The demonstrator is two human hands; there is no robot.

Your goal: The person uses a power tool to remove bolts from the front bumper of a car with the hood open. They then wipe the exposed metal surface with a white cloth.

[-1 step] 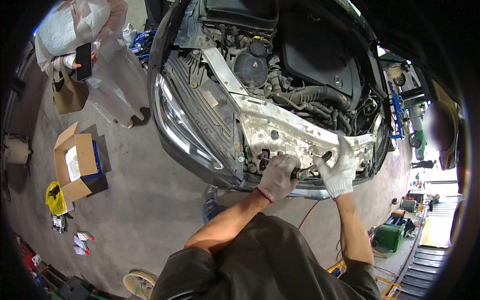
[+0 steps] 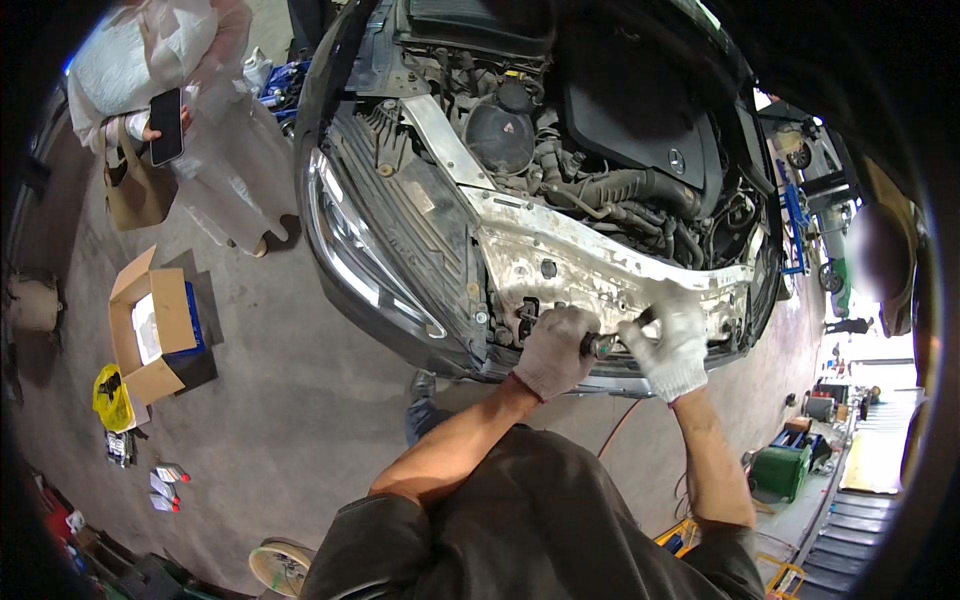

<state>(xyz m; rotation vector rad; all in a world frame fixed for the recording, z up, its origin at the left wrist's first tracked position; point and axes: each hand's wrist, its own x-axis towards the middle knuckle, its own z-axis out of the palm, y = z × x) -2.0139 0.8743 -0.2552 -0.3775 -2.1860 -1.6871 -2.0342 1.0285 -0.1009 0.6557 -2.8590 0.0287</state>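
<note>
Both my hands wear white knit gloves and work at the front edge of a dark car's engine bay. My left hand is closed around the head end of a ratchet wrench, low against the front panel. My right hand has its fingers curled at the dark handle end. Behind them runs the bare, stained metal front panel. What the ratchet's head sits on is hidden by my left hand.
The engine cover and coolant tank lie beyond the panel; the headlight is left. A person holding a phone stands far left. An open cardboard box and bottles are on the floor.
My right hand's fingers, stretched out a moment earlier, have curled in at the ratchet's handle. My left hand has stayed nearly in place.
</note>
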